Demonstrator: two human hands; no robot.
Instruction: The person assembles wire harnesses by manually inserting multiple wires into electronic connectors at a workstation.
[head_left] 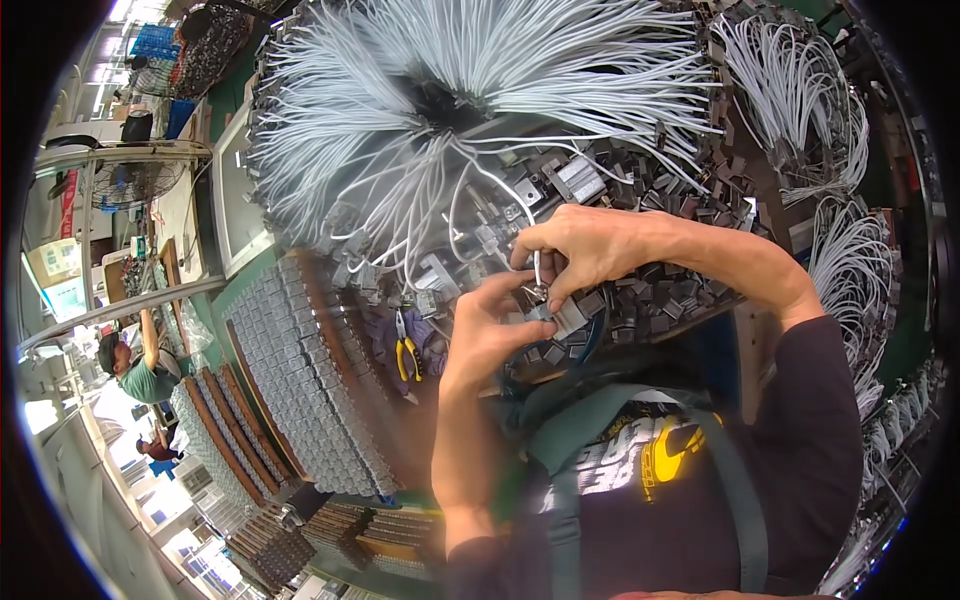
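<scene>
Grey-white wire (pixel 537 268) pinched by the right hand (pixel 590 245) over a small grey block (pixel 562 318) held in the left hand (pixel 490 320).
Both hands meet above the heap of dark parts (pixel 670 290), seemingly to keep wire and block aligned; right wrist bent downward, fingertips pressed together; left fingers curled around the block.

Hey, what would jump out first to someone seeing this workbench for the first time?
The huge fan of pale grey wires spreading across the top. Just below it, the left hand and right hand pinch a small grey connector block together. Yellow-handled pliers lie to their left, beside rows of grey parts.
</scene>
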